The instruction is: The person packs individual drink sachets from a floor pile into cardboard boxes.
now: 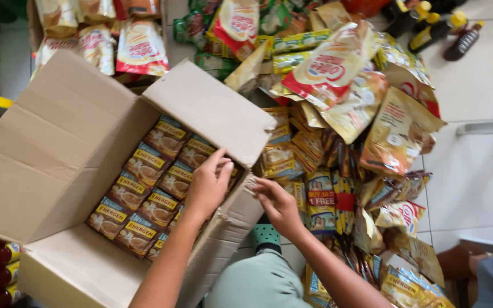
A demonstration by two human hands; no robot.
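Note:
An open cardboard box (58,142) lies in front of me, packed with rows of brown sachet packs (144,188) with yellow and blue labels. My left hand (209,182) reaches into the box's right side, its fingers curled on the packs by the box wall. My right hand (278,202) rests on the outside of that wall (241,211), fingers bent, with nothing visibly in it.
A heap of yellow, brown and red sachet pouches (343,114) covers the tiled floor to the right of the box. Dark bottles with yellow caps (429,28) lie at the top right. More pouches (98,40) are stacked behind the box. Another person's arm (475,268) shows at the bottom right.

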